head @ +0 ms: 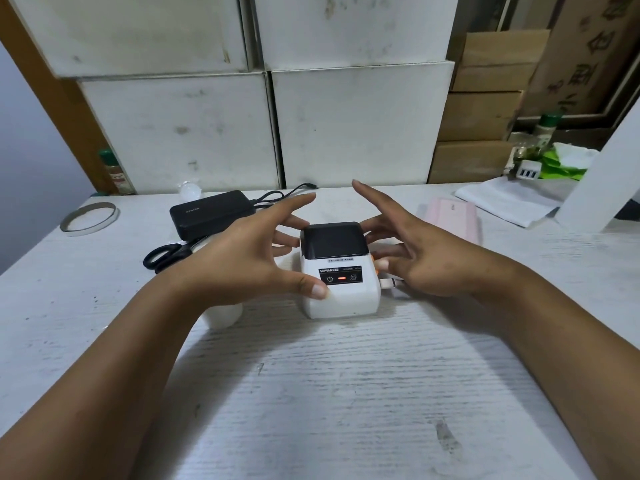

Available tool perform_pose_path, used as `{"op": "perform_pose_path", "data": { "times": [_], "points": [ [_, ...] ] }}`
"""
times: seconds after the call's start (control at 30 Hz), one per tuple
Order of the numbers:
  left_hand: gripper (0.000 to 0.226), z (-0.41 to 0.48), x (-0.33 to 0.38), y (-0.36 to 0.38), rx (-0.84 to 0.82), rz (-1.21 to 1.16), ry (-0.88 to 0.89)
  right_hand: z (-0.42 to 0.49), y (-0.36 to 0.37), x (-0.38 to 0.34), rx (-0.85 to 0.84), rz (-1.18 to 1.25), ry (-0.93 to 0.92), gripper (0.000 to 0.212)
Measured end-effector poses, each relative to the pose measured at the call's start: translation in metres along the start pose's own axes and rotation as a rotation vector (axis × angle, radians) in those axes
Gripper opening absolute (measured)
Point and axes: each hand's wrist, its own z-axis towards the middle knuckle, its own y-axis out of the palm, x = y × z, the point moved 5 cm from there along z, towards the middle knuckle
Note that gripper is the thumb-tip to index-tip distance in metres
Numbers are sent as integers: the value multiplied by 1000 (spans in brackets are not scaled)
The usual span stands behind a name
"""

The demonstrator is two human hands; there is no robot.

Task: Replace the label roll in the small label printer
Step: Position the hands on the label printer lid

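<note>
A small white label printer [341, 292] with a dark lid, shut, stands in the middle of the white table [311, 393]; a red light shows on its front panel. My left hand [249, 251] hovers at its left side with fingers spread, the thumb touching the printer's front left corner. On the right side my right hand [412, 251] is spread open too, fingers close to the printer's flank. A white roll-like object [223, 315] lies partly hidden under my left wrist. A white plug [389, 283] sticks out at the printer's right.
Behind my left hand lie black scissors [166, 256] and a black power bank [207, 213] with a cable. A tape ring [88, 218] sits far left, a pink pack [450, 216] right. White boxes [270, 126] stand along the back; a charger [526, 171] and bottles are at the right.
</note>
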Motion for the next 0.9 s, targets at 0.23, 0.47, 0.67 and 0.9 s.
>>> {"op": "perform_pose_path", "data": {
  "times": [0.23,0.47,0.67,0.9],
  "points": [
    [130,1,-3,0,-8,-17,-10,0,1,7,17,24,30,98],
    [121,-1,-4,-2,-9,4,-9,2,0,7,17,30,42,98],
    [63,-5,-5,-7,31,-159,-16,-2,-8,5,60,77,-3,80],
    [42,-1,-10,-9,60,-137,-26,-3,-11,2,96,76,-57,68]
  ]
}}
